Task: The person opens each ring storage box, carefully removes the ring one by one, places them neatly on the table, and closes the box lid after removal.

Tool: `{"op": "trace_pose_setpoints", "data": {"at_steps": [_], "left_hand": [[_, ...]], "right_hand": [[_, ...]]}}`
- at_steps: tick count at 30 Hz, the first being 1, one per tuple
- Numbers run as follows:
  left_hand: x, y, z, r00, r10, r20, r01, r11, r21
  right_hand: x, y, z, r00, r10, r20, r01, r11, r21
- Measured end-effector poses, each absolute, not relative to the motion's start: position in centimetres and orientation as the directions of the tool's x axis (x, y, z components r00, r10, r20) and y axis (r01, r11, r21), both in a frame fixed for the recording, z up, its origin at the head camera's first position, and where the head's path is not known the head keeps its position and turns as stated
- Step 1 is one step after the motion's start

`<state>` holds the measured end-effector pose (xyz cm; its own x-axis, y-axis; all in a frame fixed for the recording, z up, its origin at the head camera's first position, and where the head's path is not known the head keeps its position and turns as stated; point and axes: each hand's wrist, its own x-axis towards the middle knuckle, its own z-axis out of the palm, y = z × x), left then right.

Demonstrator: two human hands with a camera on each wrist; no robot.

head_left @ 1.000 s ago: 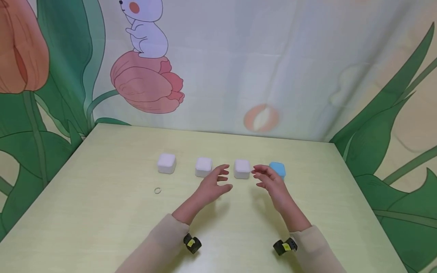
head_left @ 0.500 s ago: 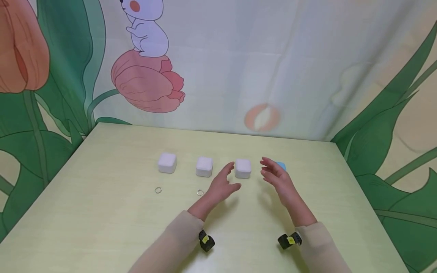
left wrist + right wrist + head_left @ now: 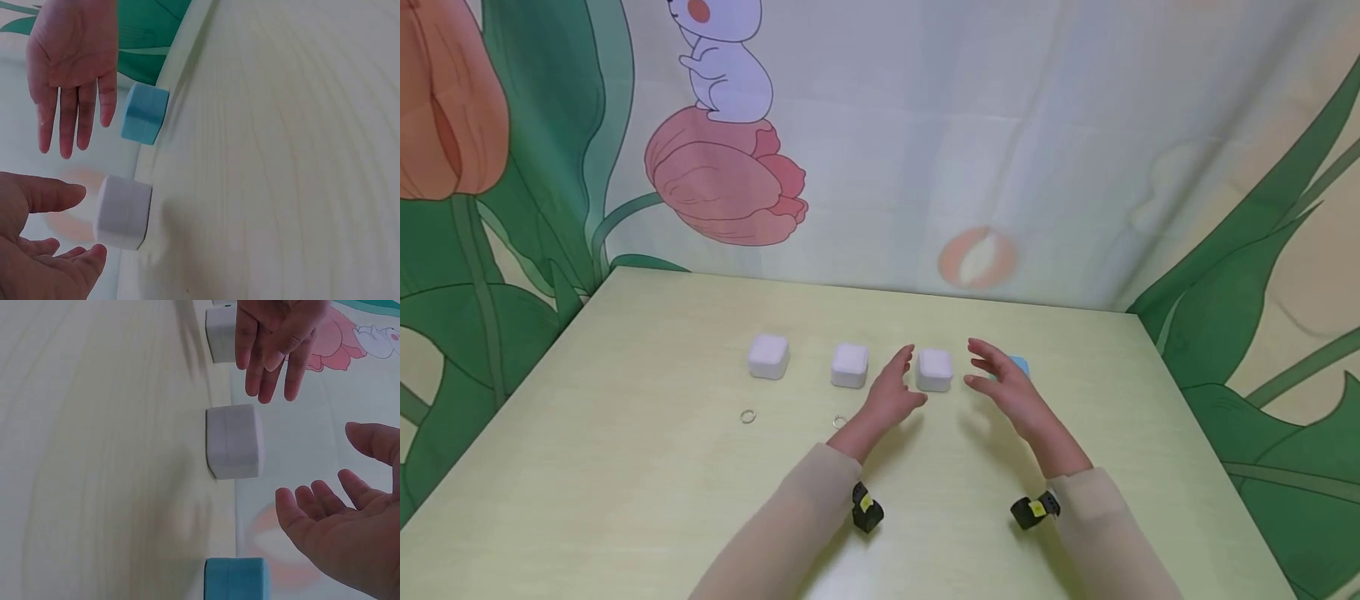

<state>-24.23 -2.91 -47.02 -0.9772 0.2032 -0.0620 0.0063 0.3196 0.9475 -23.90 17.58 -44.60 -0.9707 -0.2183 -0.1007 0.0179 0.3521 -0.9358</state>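
Note:
Both my hands hover over the table, one on each side of a small pale lilac box [image 3: 934,370] with rounded corners. To its left is my left hand [image 3: 887,398], fingers extended and thumb apart, holding nothing. My right hand [image 3: 1013,392] is on the other side, fingers spread and loosely bent, also with nothing in it. Behind the right hand a blue box [image 3: 1021,364] is partly hidden; the left wrist view shows more of this blue box [image 3: 145,114]. A seam runs around the lilac box [image 3: 234,442] in the right wrist view.
Two more pale lilac boxes [image 3: 768,357] [image 3: 850,366] continue the row leftward. A small ring [image 3: 748,422] lies in front of the leftmost one. Another ring [image 3: 835,423] lies by my left wrist, partly covered. A printed curtain [image 3: 865,167] hangs behind the table [image 3: 625,433].
My left hand has moved right and forward, uncovering the second lilac box and a ring. My right hand has shifted slightly right and forward, covering more of the blue box. The boxes stay put.

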Motion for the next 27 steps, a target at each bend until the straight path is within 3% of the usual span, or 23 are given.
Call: {"op": "trace_pose_setpoints", "data": {"at_steps": [11,27], "left_hand": [[-25.9,-2.9,-47.6,-0.966,0.194,-0.168,-0.104,0.305,0.947],[-27.6,-2.6,-48.4,-0.947,0.233,-0.222,-0.144,0.311,0.939]], "right_hand": [[-25.6,17.6,-45.4,-0.955,-0.256,-0.147,0.08,0.253,-0.964],[-27.1,17.0,-46.8,-0.939,-0.278,-0.2,0.148,0.198,-0.969]]}}
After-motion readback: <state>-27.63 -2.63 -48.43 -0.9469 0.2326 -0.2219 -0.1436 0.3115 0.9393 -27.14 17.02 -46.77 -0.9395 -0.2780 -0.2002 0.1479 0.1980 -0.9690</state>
